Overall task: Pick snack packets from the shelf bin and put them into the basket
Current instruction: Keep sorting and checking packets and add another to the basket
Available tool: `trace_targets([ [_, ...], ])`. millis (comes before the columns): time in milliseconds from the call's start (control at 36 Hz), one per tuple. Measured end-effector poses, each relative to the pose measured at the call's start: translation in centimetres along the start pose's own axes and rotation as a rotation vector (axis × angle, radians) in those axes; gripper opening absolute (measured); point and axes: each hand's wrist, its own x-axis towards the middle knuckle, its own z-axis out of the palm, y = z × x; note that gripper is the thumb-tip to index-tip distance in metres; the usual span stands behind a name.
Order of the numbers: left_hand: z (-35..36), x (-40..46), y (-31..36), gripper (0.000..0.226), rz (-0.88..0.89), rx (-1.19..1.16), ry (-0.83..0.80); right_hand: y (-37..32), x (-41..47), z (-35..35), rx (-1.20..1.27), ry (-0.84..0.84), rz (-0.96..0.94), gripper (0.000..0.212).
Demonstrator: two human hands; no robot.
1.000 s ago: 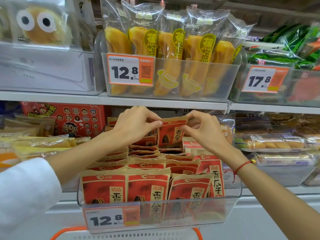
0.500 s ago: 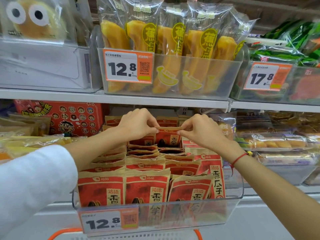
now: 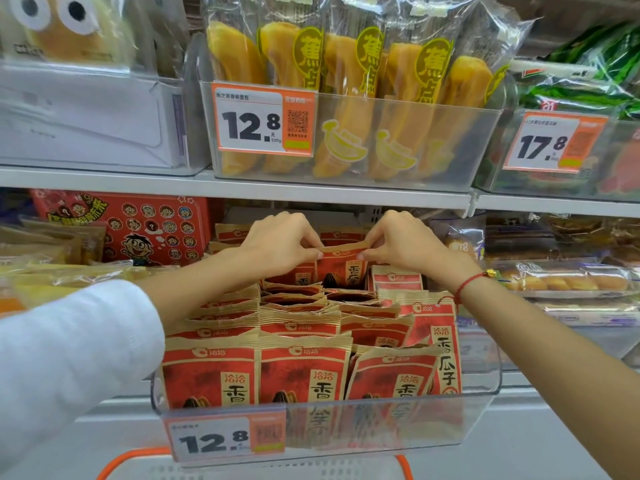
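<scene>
Bright, even store lighting, soft shadow only under the upper shelf (image 3: 242, 188). Glare on clear wrappers (image 3: 346, 15) above that shelf. Motion blur and wide-angle bending left of it, at the big-eyed package (image 3: 59, 26). Sharpest below it, mid-frame.

At twelve o'clock a clear bin (image 3: 408, 147) on the upper shelf (image 3: 242, 185) holds upright banana-shaped cakes (image 3: 349, 81) in clear wrappers, with an orange price tag (image 3: 263, 121) reading 12.8 on its front. At two o'clock a second bin (image 3: 623, 161) carries a 17.8 tag (image 3: 554, 142) under green packets (image 3: 588, 77). At ten o'clock sits a white box (image 3: 86, 119) below a yellow googly-eyed toy pack (image 3: 65, 26). At nine o'clock stands a red cartoon box (image 3: 138, 226); at three o'clock lie wrapped bread rolls (image 3: 561, 280)
</scene>
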Motion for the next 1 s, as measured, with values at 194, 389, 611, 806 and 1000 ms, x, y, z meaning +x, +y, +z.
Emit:
trace_targets([
  [194,1.3,1.0,1.2,0.021,0.045,0.074,-0.043,1.4,0.0,2.1,-0.111,-0.030,0.020,0.021],
  [389,2.1,1.6,0.5,0.023,0.028,0.080,-0.082,2.1,1.2,2.9,-0.167,-0.050,0.033,0.023],
  [611,2.4,1.3,1.1,0.024,0.046,0.131,-0.189,1.2,0.4,3.4,-0.221,-0.081,0.047,0.017],
  [806,0.9,0.1,1.5,0.041,0.052,0.162,-0.359,0.8,-0.7,3.1,-0.131,-0.190,0.091,0.048],
  [1000,0.2,-0.3,0.9,0.042,0.030,0.036,-0.377,-0.6,1.4,2.8,0.199,-0.176,0.198,0.068],
])
